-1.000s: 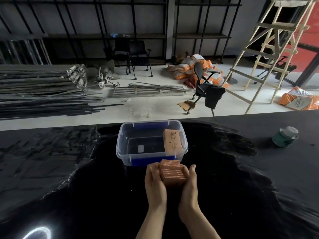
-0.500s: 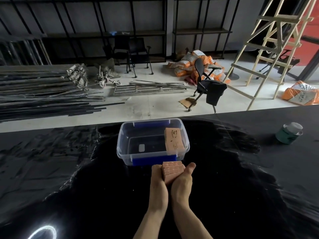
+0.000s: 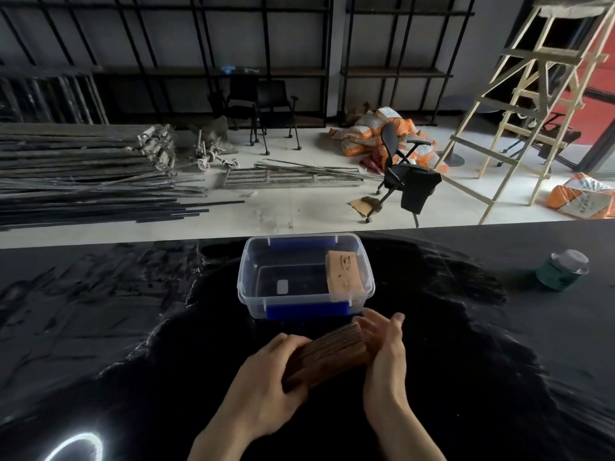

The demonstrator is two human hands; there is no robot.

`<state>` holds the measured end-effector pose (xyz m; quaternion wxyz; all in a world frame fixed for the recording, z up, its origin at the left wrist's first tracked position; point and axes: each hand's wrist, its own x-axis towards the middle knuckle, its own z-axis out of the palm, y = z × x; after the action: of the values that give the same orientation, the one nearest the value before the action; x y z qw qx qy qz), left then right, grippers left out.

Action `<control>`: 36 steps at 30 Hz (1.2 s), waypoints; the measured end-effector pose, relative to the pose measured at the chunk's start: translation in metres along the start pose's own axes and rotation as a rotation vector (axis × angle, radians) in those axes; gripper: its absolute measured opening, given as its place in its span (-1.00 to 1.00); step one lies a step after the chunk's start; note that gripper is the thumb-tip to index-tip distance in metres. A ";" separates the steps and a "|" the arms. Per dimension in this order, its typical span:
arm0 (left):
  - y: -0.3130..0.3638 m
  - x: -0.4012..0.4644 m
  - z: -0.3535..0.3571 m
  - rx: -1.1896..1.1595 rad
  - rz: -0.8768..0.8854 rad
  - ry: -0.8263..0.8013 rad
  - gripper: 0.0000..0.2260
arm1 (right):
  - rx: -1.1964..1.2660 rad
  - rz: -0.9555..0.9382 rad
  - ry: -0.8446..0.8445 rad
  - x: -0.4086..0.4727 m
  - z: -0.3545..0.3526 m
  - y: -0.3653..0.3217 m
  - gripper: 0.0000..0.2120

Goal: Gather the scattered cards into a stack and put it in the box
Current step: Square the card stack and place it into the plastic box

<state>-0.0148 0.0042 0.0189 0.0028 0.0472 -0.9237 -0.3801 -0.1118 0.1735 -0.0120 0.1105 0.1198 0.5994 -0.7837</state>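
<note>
A brown stack of cards (image 3: 327,356) lies on its long edge between my two hands, just above the black table. My left hand (image 3: 266,384) grips its near left end. My right hand (image 3: 386,354) presses flat against its far right end, fingers stretched out. Right behind the hands stands a clear plastic box (image 3: 249,287) with blue clips, its lid off. A brown card carton (image 3: 342,276) leans inside the box against its right wall.
A green jar with a clear lid (image 3: 560,269) stands on the table at the far right. The black table (image 3: 100,327) ends just behind the box. Beyond it lie metal rods, chairs, a wooden ladder and orange sacks on the floor.
The stack has turned from pointing away from me to lying slantwise, left-near to right-far. My hands have moved apart to its two ends and dropped a little toward me.
</note>
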 end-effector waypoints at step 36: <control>-0.004 0.035 0.067 -0.606 -0.352 0.688 -0.69 | -0.453 -0.359 -0.039 0.003 0.018 0.037 -0.73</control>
<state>-0.0518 0.0454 -0.0328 0.2571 0.3226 -0.6950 -0.5889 -0.1040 0.1469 -0.0423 0.0058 -0.0311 0.7686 -0.6389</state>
